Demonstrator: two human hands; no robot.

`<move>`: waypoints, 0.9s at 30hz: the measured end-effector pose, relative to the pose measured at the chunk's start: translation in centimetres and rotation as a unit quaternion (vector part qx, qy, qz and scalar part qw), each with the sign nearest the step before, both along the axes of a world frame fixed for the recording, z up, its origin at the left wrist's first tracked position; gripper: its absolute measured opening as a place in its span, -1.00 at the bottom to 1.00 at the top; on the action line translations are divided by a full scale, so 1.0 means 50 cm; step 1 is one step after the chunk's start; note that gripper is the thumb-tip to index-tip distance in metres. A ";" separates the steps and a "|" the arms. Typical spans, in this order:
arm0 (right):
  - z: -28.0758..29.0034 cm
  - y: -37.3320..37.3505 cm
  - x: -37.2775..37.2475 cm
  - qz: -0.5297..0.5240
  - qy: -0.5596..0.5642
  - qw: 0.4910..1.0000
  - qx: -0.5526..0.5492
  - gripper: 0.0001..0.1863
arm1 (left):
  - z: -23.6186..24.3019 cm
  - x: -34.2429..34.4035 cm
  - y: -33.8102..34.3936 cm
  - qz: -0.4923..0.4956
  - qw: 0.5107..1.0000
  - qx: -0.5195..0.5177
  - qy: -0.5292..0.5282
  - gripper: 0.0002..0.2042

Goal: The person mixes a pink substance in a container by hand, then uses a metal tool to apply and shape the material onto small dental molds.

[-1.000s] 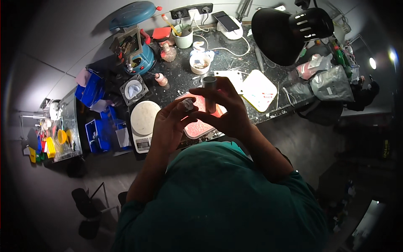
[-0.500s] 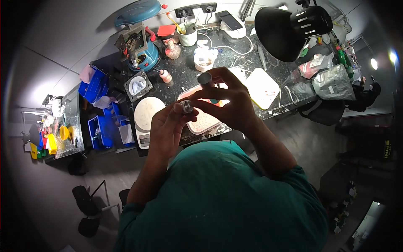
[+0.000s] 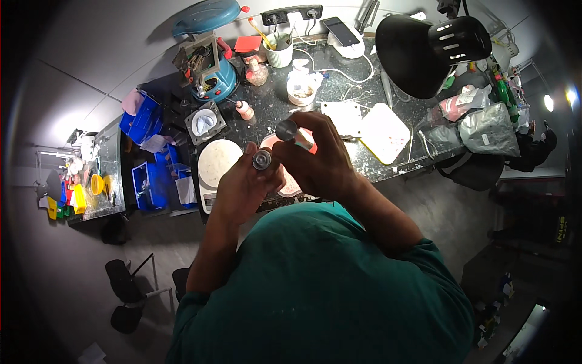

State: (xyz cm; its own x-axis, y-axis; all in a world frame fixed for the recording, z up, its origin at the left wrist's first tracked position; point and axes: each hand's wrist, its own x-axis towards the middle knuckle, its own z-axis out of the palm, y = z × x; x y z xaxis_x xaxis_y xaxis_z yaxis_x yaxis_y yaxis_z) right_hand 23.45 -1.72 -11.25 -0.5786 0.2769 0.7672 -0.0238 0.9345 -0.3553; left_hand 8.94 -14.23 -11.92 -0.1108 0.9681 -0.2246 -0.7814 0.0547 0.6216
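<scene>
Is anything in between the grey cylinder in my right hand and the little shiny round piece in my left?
Bent fingers of your right hand lie between the grey cylinder and the shiny round piece in your left hand; no separate object shows there. Whether they touch the piece is unclear.

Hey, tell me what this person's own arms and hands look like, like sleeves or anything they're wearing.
The left hand and right hand wear no gloves, and no watch or band shows at either wrist. The forearms are bare. The sleeves are short, plain dark green, matching the shirt.
</scene>
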 end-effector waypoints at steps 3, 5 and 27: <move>-0.030 0.009 -0.005 -0.014 0.029 0.999 -0.009 -0.70 | -0.001 -0.012 0.002 -0.105 0.994 0.024 -0.028 -0.49; -0.009 0.012 -0.008 -0.044 0.038 0.998 -0.010 -0.69 | -0.020 -0.014 0.003 -0.217 0.970 0.035 -0.100 -0.46; -0.109 0.031 0.097 -0.106 -0.029 0.991 -0.077 -0.73 | -0.063 0.066 0.073 -0.053 0.949 -0.058 0.306 -0.91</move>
State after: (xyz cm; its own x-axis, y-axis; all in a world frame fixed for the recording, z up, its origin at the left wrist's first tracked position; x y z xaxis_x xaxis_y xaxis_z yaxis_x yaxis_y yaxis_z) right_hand 28.30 -0.16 -16.70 -0.5373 0.5081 0.6732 0.1925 0.8510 -0.4886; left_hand 12.25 -10.57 -15.06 -0.1583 0.9539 -0.2552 -0.2615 0.2087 0.9424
